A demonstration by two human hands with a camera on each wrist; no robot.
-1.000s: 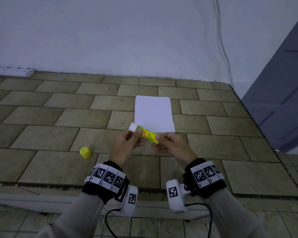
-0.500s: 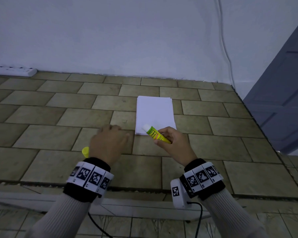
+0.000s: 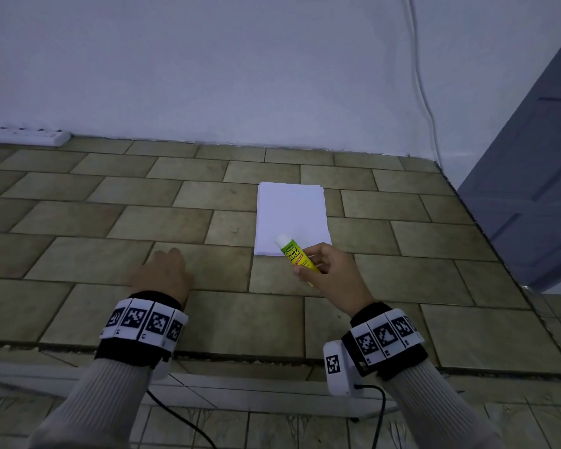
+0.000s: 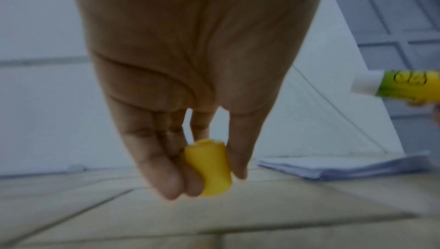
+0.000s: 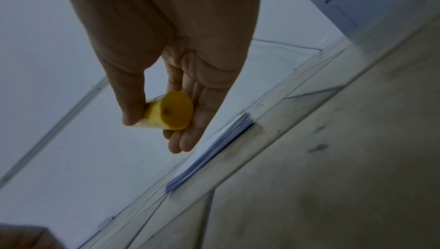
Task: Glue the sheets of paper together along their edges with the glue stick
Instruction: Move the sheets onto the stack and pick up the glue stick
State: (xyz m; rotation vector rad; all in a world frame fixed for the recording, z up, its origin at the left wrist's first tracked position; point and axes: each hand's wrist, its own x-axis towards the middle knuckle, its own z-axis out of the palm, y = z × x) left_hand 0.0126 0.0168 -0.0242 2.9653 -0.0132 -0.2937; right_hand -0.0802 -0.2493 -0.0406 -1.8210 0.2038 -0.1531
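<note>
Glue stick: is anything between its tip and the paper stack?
Nothing visible. The right hand holds the uncapped glue stick just over the near edge of the paper stack. The left hand pinches the yellow cap, off to the side.

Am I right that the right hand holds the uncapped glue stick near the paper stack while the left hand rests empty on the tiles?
Not quite: the left hand is not empty. The left wrist view shows its fingers pinching the yellow cap. The rest stands: the right hand holds the uncapped glue stick near the paper stack.
</note>
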